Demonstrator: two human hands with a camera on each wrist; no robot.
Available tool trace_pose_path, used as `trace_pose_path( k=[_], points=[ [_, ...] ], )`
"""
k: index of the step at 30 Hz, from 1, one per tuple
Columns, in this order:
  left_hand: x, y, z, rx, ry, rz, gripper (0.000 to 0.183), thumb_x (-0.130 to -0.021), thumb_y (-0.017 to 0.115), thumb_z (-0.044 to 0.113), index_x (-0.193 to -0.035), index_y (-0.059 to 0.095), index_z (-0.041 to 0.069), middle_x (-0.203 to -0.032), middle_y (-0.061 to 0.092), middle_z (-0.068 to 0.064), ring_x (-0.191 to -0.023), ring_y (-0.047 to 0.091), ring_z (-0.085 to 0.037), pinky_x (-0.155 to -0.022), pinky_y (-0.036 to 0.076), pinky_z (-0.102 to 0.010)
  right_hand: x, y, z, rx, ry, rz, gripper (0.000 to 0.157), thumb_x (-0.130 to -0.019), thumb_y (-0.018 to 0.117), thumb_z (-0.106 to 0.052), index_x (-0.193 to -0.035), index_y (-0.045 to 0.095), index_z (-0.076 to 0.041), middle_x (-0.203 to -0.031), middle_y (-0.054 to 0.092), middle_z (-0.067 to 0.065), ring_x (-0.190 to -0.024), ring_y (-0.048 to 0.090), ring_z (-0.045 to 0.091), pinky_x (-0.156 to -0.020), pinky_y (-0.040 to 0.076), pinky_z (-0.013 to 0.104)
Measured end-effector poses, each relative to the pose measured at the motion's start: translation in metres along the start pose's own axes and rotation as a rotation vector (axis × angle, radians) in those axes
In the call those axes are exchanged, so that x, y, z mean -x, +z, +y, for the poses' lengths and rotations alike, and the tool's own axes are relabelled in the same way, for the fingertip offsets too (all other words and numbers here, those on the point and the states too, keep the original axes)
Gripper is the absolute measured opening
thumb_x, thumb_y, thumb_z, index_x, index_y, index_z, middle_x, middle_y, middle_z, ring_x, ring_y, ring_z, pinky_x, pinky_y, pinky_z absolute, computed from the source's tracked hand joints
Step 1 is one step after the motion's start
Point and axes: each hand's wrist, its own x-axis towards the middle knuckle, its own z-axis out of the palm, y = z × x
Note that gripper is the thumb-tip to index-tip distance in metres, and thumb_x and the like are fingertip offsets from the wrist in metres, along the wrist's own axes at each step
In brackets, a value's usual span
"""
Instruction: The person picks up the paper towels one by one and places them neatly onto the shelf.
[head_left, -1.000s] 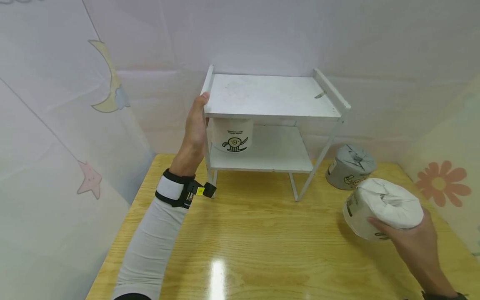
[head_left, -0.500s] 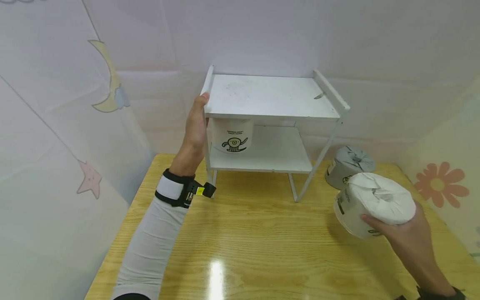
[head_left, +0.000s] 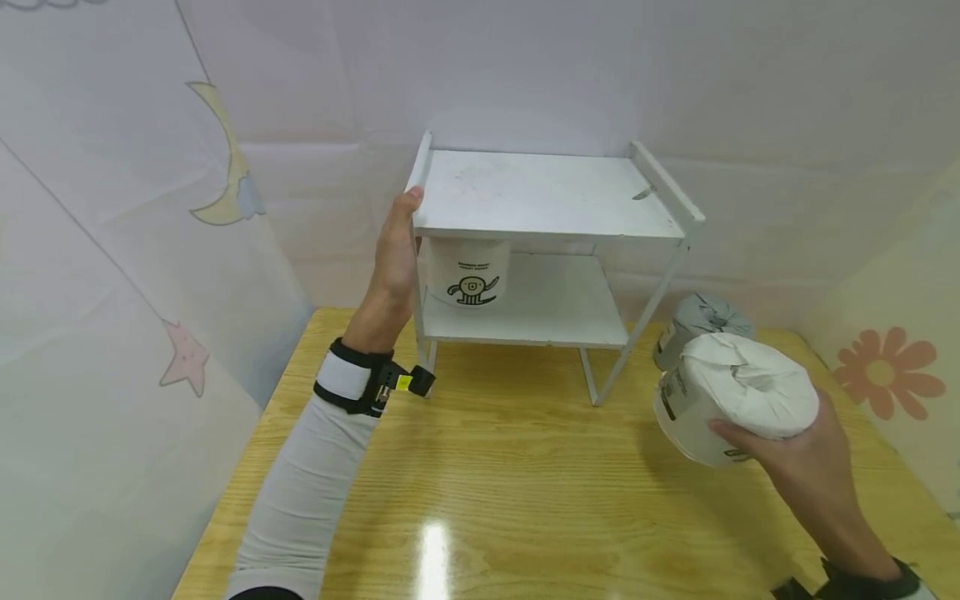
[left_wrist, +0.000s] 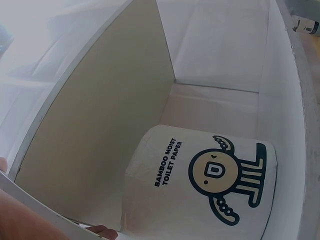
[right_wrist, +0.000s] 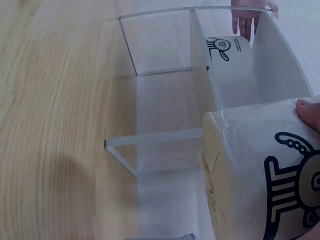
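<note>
My left hand point(head_left: 393, 262) grips the left side of a white two-tier shelf rack point(head_left: 547, 192), its thumb on the side rail and the other fingers mostly hidden behind the frame. On the lower tier, near that hand, stands a wrapped toilet paper roll point(head_left: 472, 279); its printed cartoon and "Bamboo Moist Toilet Paper" lettering show in the left wrist view. Over the table's right part, my right hand point(head_left: 806, 458) holds another white-wrapped toilet paper roll point(head_left: 738, 387), tilted, thumb across its near side. In the right wrist view this roll point(right_wrist: 250, 155) overlaps the rack.
A grey-wrapped toilet paper roll point(head_left: 708, 315) stands on the wooden table point(head_left: 510, 483) right of the rack, partly hidden by the held roll. Printed cloth walls point(head_left: 315, 108) enclose the table behind and at both sides. Slanted rack legs point(head_left: 588, 375) reach the tabletop.
The right hand has carried its white toilet paper roll left and slightly away from me, so it now covers more of the grey roll. My left hand keeps its grip on the rack.
</note>
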Motion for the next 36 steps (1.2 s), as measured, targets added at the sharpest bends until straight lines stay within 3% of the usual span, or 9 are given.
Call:
trace_pose_path(
  k=[7, 21, 36],
  points=[
    [0.0, 0.002, 0.002, -0.003, 0.018, -0.01, 0.067, -0.098, 0.027, 0.052, -0.155, 0.025, 0.017, -0.152, 0.03, -0.004, -0.139, 0.026, -0.016, -0.112, 0.014, -0.049, 0.001, 0.0, -0.011, 0.01, 0.025, -0.005, 0.087, -0.067, 0.087, -0.01, -0.142, 0.043, -0.02, -0.116, 0.052, -0.013, -0.098, 0.05, 0.002, -0.068, 0.045, 0.008],
    [0.0, 0.001, 0.003, -0.014, 0.004, 0.007, 0.067, -0.098, 0.029, 0.053, -0.156, 0.023, 0.019, -0.154, 0.027, -0.003, -0.14, 0.024, -0.015, -0.114, 0.012, -0.049, 0.002, 0.009, -0.037, 0.001, 0.019, -0.005, 0.092, -0.066, 0.088, -0.011, -0.145, 0.04, -0.018, -0.121, 0.05, -0.013, -0.105, 0.047, 0.002, -0.076, 0.039, 0.007],
    [0.001, 0.005, 0.003, -0.027, 0.025, -0.008, 0.066, -0.099, 0.027, 0.051, -0.156, 0.024, 0.018, -0.156, 0.027, -0.003, -0.14, 0.024, -0.013, -0.113, 0.013, -0.045, 0.001, 0.019, -0.053, 0.008, -0.011, -0.043, 0.097, -0.066, 0.088, -0.014, -0.148, 0.036, -0.017, -0.127, 0.047, -0.002, -0.107, 0.046, 0.005, -0.076, 0.04, 0.009]
  ],
)
